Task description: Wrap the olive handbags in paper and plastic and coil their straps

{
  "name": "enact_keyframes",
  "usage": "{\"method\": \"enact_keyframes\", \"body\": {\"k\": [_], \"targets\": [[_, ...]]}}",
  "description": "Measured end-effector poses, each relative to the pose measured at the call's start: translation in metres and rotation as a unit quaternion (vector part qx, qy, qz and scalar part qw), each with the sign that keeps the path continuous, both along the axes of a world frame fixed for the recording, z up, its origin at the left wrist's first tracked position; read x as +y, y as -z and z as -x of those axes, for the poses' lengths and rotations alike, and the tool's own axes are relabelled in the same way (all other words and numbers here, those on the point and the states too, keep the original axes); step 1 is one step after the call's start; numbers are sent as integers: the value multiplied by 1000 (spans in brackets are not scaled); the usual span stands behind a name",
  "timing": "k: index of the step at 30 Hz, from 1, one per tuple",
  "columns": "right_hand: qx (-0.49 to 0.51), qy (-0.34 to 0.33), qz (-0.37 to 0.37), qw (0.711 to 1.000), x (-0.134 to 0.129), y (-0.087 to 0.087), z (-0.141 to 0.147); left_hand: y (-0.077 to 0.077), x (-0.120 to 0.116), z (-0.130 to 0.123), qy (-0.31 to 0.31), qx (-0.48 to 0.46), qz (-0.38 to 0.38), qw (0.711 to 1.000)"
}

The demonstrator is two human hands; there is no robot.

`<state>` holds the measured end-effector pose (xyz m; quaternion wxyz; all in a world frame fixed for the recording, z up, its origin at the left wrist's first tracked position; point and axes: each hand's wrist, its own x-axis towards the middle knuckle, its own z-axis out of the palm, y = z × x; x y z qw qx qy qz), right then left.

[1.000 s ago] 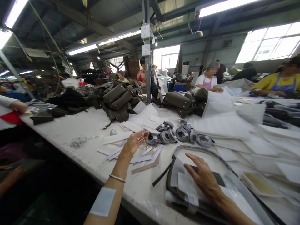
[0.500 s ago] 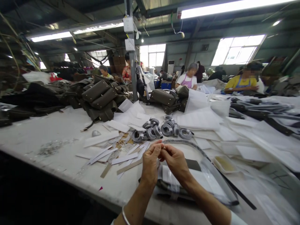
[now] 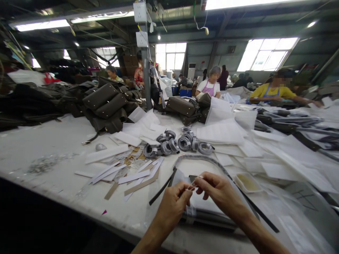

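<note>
Both my hands meet above a dark handbag that lies near the table's front edge, partly under white sheet and clear plastic. A thin, pale, string-like piece is pinched between the fingertips of my left hand and my right hand; it is too small to name. Behind the fingers arches the bag's handle, wrapped in grey. Dark strap ends stick out on either side of the bag. My forearms and hands hide part of its front.
Rolled grey-wrapped straps lie behind the bag. Paper and card strips are scattered left of it, with small metal parts farther left. A plastic tray sits right. Dark bags are heaped behind; several co-workers are beyond.
My hands have drawn a little apart and come lower in view, showing the pale piece between them. The bag's handle and left strap are now more visible. A co-worker in yellow has reached an arm right.
</note>
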<state>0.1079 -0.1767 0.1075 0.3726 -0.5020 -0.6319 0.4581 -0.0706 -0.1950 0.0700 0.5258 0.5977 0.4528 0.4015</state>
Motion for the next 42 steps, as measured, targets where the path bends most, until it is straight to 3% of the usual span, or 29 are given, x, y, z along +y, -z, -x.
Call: {"method": "enact_keyframes", "body": {"k": [3, 6, 8, 10, 13, 14, 16, 19, 23, 28, 34, 38, 42], "targets": [[127, -13, 46, 991, -6, -7, -6, -6, -8, -2, 20, -28, 21, 999], [252, -12, 83, 964, -5, -8, -2, -18, -8, 2, 77, -42, 16, 996], [311, 3, 103, 945, 4, -6, 1, -24, 3, 10, 101, -29, -17, 994], [323, 20, 131, 937, 20, -1, 4, -22, 24, 21, 62, 3, -41, 997], [224, 16, 165, 960, 55, 14, 7, 2, 71, 35, -92, 128, -28, 987], [163, 15, 164, 973, 68, 21, 8, 14, 87, 38, -113, 145, -15, 983], [30, 9, 164, 986, 92, 35, 13, 39, 114, 38, -122, 155, 18, 980], [-97, -23, 202, 974, 118, 53, 20, 68, 134, 32, -94, 133, 77, 984], [-110, -80, 243, 960, 127, 65, 26, 84, 128, 26, -54, 94, 116, 987], [7, -183, 324, 928, 126, 82, 32, 84, 110, 30, -1, 116, 77, 990], [61, -183, 371, 908, 124, 104, 34, 80, 107, 41, -5, 214, -56, 975], [66, -187, 387, 900, 125, 112, 34, 82, 108, 45, 10, 243, -87, 966], [46, -200, 396, 895, 125, 118, 40, 83, 107, 39, -17, 279, -97, 955]]}}
